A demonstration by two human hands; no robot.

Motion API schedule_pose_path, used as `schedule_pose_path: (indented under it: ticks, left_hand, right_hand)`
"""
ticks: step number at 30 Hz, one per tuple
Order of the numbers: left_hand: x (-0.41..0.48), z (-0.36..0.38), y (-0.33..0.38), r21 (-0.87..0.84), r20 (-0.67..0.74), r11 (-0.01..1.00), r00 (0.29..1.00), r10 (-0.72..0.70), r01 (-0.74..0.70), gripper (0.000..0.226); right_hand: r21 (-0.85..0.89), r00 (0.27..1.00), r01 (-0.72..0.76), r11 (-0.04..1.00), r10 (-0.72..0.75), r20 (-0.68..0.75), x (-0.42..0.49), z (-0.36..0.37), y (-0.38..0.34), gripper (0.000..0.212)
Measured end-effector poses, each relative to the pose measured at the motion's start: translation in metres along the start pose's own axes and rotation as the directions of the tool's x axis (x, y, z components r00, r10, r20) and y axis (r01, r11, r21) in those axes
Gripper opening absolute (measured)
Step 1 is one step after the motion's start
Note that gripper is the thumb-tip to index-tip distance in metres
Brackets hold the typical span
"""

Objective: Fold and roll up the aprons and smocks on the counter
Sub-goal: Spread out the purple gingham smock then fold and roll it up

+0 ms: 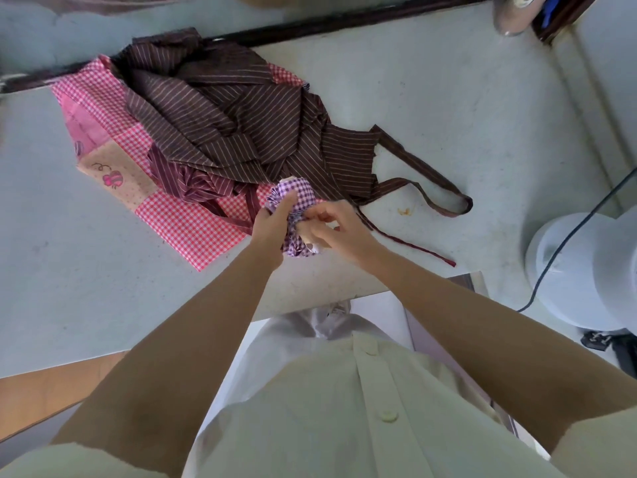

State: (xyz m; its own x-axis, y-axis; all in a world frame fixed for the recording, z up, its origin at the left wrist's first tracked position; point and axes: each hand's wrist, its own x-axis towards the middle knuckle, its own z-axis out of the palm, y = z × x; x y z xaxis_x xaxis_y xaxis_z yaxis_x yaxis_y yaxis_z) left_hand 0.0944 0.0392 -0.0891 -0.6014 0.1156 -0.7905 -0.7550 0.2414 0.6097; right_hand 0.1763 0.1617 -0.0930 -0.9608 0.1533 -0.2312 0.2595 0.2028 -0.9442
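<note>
A small purple-and-white checked roll of cloth (299, 198) is held up over the counter's near edge. My left hand (272, 222) grips its left side, with a finger lying along the roll. My right hand (336, 225) pinches the cloth at its lower right end. Behind the roll lies a crumpled brown striped apron (224, 108) with long straps (427, 188) trailing to the right. It lies on a flat pink checked apron (186, 222) with a bee patch (113, 177). A maroon striped piece (193, 184) pokes out between them.
The pale grey counter (431, 91) runs left to right, with a dark ledge (310, 25) along its far side. A white round appliance (582, 270) with a black cable (565, 243) stands at the right. A small orange scrap (404, 211) lies near the straps.
</note>
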Motion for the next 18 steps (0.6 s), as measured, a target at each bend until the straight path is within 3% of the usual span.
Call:
schedule_pose_path:
  ticks: [1,3,4,6,8,11,14,16,18]
  left_hand:
    - [0.000,-0.001,0.003,-0.086,0.043,0.996,0.999,-0.011,0.015,0.069]
    - [-0.005,0.000,0.013,-0.219,0.153,0.975,0.988,-0.004,0.038,0.046]
    - [-0.007,0.001,0.017,-0.249,0.195,0.968,0.981,0.014,0.035,0.039]
    - [-0.009,0.001,0.030,-0.252,0.234,0.968,0.970,0.066,-0.005,0.036]
    - [-0.009,-0.002,0.042,-0.189,0.215,0.980,0.972,0.099,-0.058,0.036]
    - [-0.005,-0.004,0.059,-0.108,0.183,0.987,0.974,0.135,-0.117,0.037]
    - [0.002,0.000,0.073,-0.021,0.096,0.981,0.977,0.192,-0.191,0.038]
    - [0.006,0.006,0.083,-0.037,0.101,0.989,0.984,0.149,-0.146,0.031]
    - [0.006,0.008,0.089,-0.077,0.128,0.995,0.989,0.075,-0.066,0.029]
  right_hand:
    - [0.037,0.998,-0.037,0.999,0.039,-0.040,0.004,-0.004,-0.005,0.018]
    - [0.218,0.953,-0.272,0.937,0.294,-0.077,0.007,-0.012,-0.019,0.048]
    - [0.330,0.914,-0.387,0.861,0.404,0.016,0.008,-0.016,-0.021,0.052]
    - [0.402,0.881,-0.471,0.785,0.441,0.171,0.011,-0.021,-0.026,0.044]
    - [0.373,0.899,-0.438,0.818,0.409,0.159,0.013,-0.022,-0.030,0.046]
    - [0.195,0.952,-0.303,0.933,0.303,0.031,0.019,-0.024,-0.037,0.043]
    - [0.063,0.963,-0.225,0.972,0.232,-0.136,0.022,-0.019,-0.044,0.039]
    - [-0.048,0.951,-0.165,0.985,0.146,-0.274,0.023,-0.016,-0.046,0.042]
    - [-0.095,0.948,-0.125,0.988,0.090,-0.304,0.021,-0.019,-0.049,0.043]
